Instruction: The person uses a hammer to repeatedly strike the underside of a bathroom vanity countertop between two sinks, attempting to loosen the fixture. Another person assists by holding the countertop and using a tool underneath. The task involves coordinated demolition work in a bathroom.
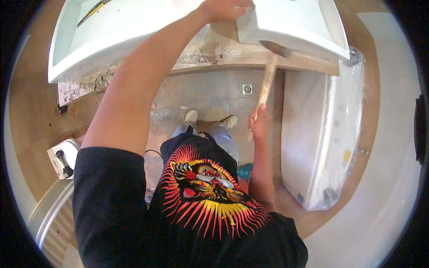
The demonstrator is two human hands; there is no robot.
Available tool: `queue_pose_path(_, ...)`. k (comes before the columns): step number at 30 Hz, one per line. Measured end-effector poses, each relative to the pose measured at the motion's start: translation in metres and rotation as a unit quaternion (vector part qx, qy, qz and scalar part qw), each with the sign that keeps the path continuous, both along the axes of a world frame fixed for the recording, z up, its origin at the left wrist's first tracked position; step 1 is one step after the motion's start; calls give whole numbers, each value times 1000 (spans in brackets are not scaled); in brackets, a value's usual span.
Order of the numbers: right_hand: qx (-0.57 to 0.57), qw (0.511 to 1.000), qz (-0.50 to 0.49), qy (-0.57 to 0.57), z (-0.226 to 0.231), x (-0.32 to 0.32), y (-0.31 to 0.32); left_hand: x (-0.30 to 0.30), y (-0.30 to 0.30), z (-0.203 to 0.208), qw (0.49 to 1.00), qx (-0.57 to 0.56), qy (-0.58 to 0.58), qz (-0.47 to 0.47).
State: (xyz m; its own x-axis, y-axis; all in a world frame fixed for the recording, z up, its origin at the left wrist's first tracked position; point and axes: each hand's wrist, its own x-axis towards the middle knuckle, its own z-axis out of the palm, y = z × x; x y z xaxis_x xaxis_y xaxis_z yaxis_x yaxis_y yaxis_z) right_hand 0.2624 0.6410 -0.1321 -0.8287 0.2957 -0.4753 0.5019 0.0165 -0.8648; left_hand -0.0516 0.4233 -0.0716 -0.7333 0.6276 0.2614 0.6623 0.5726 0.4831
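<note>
My right hand (259, 123) grips the wooden handle of a hammer (268, 85), raised in front of me on the right. The hammer's dark head, smeared by motion, is at the lower front edge of the right white basin (290, 30). My left arm reaches far forward, and my left hand (225, 10) is at that basin's left corner, its fingers curled over the rim. Left of it stands a second white basin (60, 58). A yellow and black utility knife (93, 12) lies inside the second one.
A counter slab (232, 53) with a broken, crumbling edge runs under the basins. Below it, a drain cover (247, 89) sits in the tiled floor. A plastic-wrapped white fixture (319, 134) stands at the right. At the left are a white box (62, 158) and a curved metal-edged piece (49, 210).
</note>
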Motion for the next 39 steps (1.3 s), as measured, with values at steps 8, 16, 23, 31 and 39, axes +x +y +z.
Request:
queue_pose_path(8,165,979,77,-91,-99,16,13,1,13,14,999,-26,1,-40)
queue_pose_path(16,107,991,-43,67,-90,34,-7,10,11,33,992,-104,11,-70)
queue_pose_path(23,117,988,77,-69,-2,-5,-16,5,1,-5,986,-114,113,-44)
queue_pose_path(31,134,988,59,-51,-79,19,-8,3,9,8,993,-46,79,-72)
queue_pose_path(39,54,997,44,13,-40,21,-4,12,-6,18,990,-48,50,119)
